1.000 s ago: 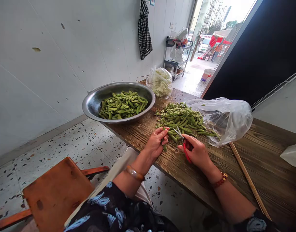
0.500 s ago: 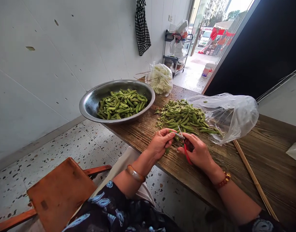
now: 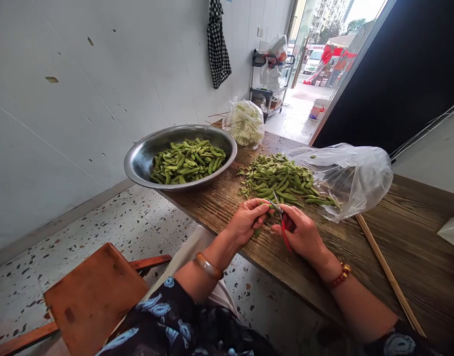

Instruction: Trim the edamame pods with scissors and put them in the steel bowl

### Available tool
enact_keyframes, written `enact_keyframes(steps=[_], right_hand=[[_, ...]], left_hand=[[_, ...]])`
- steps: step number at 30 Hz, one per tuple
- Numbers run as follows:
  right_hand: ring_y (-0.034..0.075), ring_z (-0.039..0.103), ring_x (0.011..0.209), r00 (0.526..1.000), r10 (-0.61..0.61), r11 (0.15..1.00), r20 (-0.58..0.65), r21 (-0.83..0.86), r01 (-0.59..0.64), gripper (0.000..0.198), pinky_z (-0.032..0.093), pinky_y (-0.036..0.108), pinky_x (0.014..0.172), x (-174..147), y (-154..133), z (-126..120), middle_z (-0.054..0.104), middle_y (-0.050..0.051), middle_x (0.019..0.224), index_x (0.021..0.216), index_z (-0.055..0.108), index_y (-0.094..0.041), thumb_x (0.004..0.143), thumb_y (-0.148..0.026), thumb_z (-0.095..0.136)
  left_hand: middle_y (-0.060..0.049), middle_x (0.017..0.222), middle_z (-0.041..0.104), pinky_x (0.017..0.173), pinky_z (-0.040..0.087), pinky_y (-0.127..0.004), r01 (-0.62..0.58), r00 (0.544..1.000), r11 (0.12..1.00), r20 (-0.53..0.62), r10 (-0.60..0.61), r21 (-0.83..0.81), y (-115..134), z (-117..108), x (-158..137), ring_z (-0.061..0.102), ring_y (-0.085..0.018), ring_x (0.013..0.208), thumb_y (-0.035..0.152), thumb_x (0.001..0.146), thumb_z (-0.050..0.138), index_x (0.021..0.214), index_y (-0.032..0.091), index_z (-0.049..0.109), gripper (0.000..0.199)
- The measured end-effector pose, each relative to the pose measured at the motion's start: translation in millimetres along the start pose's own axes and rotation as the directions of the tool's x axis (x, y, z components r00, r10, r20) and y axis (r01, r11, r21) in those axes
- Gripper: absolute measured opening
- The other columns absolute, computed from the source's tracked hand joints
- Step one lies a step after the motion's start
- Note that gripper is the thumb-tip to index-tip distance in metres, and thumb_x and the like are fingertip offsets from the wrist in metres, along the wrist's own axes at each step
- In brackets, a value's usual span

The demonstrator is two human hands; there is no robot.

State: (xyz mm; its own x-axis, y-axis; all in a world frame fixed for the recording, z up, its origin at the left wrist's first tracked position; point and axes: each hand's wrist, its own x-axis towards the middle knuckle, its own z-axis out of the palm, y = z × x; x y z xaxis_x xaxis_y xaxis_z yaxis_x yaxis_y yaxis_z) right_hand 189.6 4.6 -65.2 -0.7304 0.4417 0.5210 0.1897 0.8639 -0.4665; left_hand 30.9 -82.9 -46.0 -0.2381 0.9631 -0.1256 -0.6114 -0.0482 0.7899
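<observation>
My left hand point(image 3: 246, 220) pinches a green soybean pod point(image 3: 257, 229) at the near edge of a wooden table point(image 3: 416, 247). My right hand point(image 3: 303, 235) grips red-handled scissors point(image 3: 282, 222), whose blades sit at the pod's upper end by my left fingertips. Just beyond both hands lies a loose pile of pods point(image 3: 282, 180), spilling from a clear plastic bag point(image 3: 347, 175). A steel basin point(image 3: 141, 155) at the table's left end holds more pods.
A bag of pale vegetables point(image 3: 245, 123) stands behind the basin. A long wooden stick point(image 3: 388, 272) lies on the table to the right, with a white bag point(image 3: 451, 230) at the far right edge. A wooden stool point(image 3: 93, 296) stands on the speckled floor at lower left.
My left hand has turned the pod and brought its end up to the scissor blades. The scissors have shifted slightly toward it. The view has drifted a little.
</observation>
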Motion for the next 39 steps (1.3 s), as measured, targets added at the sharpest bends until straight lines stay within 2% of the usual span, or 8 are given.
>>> enact_keyframes(steps=[9, 14, 17, 20, 23, 25, 32, 39], right_hand=[[0.023, 0.066, 0.093, 0.996, 0.028, 0.999, -0.082, -0.041, -0.032, 0.04, 0.053, 0.034, 0.082, -5.9, 4.6, 5.4, 0.069, 0.012, 0.106, 0.118, 0.058, -0.016, 0.089, -0.043, 0.053], [0.021, 0.068, 0.072, 0.965, 0.228, 0.972, -0.126, -0.03, -0.234, 0.05, 0.054, 0.032, 0.066, -7.3, 8.0, 7.4, 0.073, 0.009, 0.09, 0.114, 0.064, -0.016, 0.084, -0.055, 0.053], [0.019, 0.067, 0.062, 0.946, 0.292, 0.955, -0.143, -0.005, -0.296, 0.053, 0.053, 0.029, 0.058, -7.1, 7.8, 7.1, 0.073, 0.005, 0.08, 0.111, 0.067, -0.017, 0.081, -0.058, 0.054], [0.019, 0.068, 0.063, 0.935, 0.322, 0.946, -0.146, 0.008, -0.324, 0.053, 0.052, 0.027, 0.057, -6.9, 7.4, 7.7, 0.074, 0.005, 0.08, 0.109, 0.068, -0.018, 0.079, -0.059, 0.055], [0.019, 0.068, 0.064, 0.933, 0.331, 0.943, -0.143, 0.017, -0.333, 0.053, 0.052, 0.027, 0.057, -6.1, 6.1, 8.0, 0.074, 0.005, 0.08, 0.109, 0.068, -0.018, 0.078, -0.059, 0.056], [0.02, 0.067, 0.061, 0.933, 0.325, 0.945, -0.152, 0.026, -0.325, 0.054, 0.052, 0.028, 0.056, -5.0, 4.7, 7.5, 0.074, 0.006, 0.079, 0.109, 0.068, -0.017, 0.077, -0.06, 0.056], [0.023, 0.069, 0.066, 0.942, 0.279, 0.959, -0.188, 0.01, -0.282, 0.052, 0.053, 0.033, 0.058, -5.1, 5.7, 9.1, 0.074, 0.007, 0.084, 0.106, 0.068, -0.019, 0.079, -0.061, 0.054], [0.021, 0.066, 0.062, 0.93, 0.333, 0.942, -0.156, 0.021, -0.334, 0.055, 0.051, 0.032, 0.057, -5.6, 11.8, 9.4, 0.073, 0.007, 0.08, 0.109, 0.068, -0.017, 0.078, -0.06, 0.056]], left_hand=[[0.003, 0.064, 0.057, 0.036, 0.016, -0.016, -0.026, 0.998, 0.992, -0.056, 0.033, 0.125, -2.5, 9.4, -1.0, 0.036, -0.003, 0.04, 0.039, 0.07, 0.069, 0.081, 0.015, 0.052, 0.031], [0.005, 0.054, 0.046, 0.042, 0.024, -0.018, -0.158, 0.983, 0.896, -0.02, 0.182, 0.415, 20.1, 27.3, -5.1, 0.035, -0.005, 0.041, 0.035, 0.083, 0.05, 0.074, 0.016, 0.048, 0.02], [0.002, 0.061, 0.051, 0.048, 0.032, -0.02, -0.307, 0.94, 0.675, 0.1, 0.327, 0.671, 53.3, 38.6, -14.5, 0.041, -0.006, 0.048, 0.027, 0.086, 0.044, 0.076, 0.016, 0.051, 0.017], [0.0, 0.069, 0.056, 0.059, 0.039, -0.022, -0.423, 0.832, 0.266, 0.255, 0.492, 0.866, 97.0, 42.6, -25.1, 0.048, -0.01, 0.06, 0.022, 0.089, 0.041, 0.09, 0.016, 0.057, 0.017], [-0.004, 0.084, 0.061, 0.07, 0.043, -0.028, -0.32, 0.708, -0.151, 0.342, 0.618, 0.935, 146.1, 26.7, -25.5, 0.054, -0.014, 0.072, 0.019, 0.09, 0.041, 0.101, 0.017, 0.059, 0.022], [-0.009, 0.097, 0.062, 0.08, 0.045, -0.032, -0.206, 0.652, -0.303, 0.361, 0.666, 0.93, 175.8, 0.7, -16.6, 0.056, -0.017, 0.085, 0.018, 0.089, 0.042, 0.108, 0.017, 0.059, 0.025], [-0.016, 0.134, 0.05, 0.107, 0.034, -0.037, 0.101, 0.892, -0.426, 0.108, 0.438, 0.899, 203.7, -109.6, 11.7, 0.044, -0.024, 0.126, 0.02, 0.087, 0.048, 0.127, 0.012, 0.054, 0.041], [-0.012, 0.126, 0.058, 0.095, 0.042, -0.036, 0.248, 0.951, -0.611, -0.068, 0.302, 0.752, 197.7, -118.0, -0.8, 0.052, -0.026, 0.115, 0.036, 0.085, 0.052, 0.113, 0.021, 0.065, 0.035]])
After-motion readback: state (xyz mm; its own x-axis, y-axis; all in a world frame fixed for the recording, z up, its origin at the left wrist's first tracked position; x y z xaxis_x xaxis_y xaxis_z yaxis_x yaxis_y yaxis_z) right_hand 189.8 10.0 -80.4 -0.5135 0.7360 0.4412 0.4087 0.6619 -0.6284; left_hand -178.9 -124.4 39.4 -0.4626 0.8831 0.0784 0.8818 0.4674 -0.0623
